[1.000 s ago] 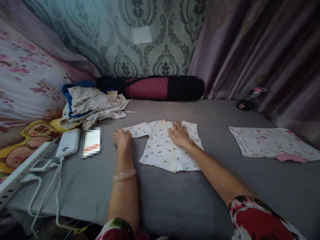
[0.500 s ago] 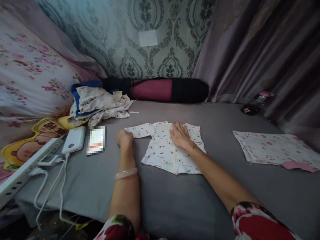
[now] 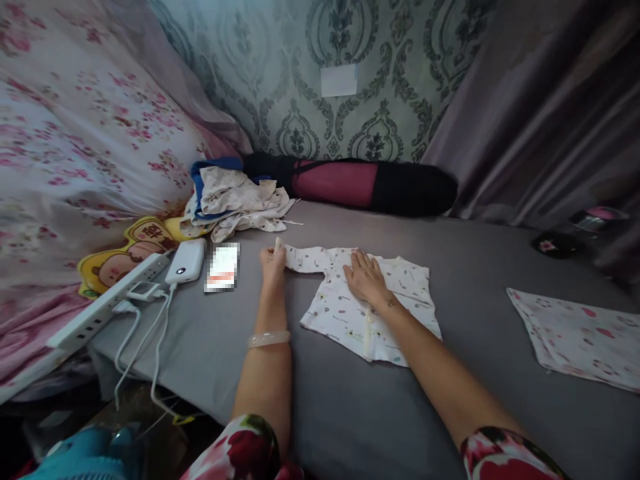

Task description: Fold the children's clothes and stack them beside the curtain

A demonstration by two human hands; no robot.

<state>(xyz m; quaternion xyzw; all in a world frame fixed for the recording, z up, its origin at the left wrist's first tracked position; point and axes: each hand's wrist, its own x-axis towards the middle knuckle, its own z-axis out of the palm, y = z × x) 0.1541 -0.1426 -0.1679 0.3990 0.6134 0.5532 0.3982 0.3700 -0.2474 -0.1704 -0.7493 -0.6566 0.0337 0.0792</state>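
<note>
A small white baby shirt (image 3: 333,310) with a tiny printed pattern and a pale yellow front placket lies spread on the grey sheet (image 3: 345,420). My left hand (image 3: 273,259) is closed on the cuff end of its left-hand sleeve, pulling the sleeve out sideways; a bit of white cloth sticks up between the fingers. Flat on the upper middle of the shirt rests my right hand (image 3: 367,277), fingers stretched out. The shirt's other sleeve does not show.
Left of my hand lie a pixelated card (image 3: 223,268), a white power bank (image 3: 187,261) and a power strip (image 3: 113,300) with cables. Crumpled clothes (image 3: 243,200) and a long black-and-maroon bag (image 3: 335,183) lie behind. Folded printed cloth (image 3: 580,337) is at right.
The view has turned left, so things sit further right in the picture. My left hand has lifted the cuff end slightly; my right hand still presses the shirt.
</note>
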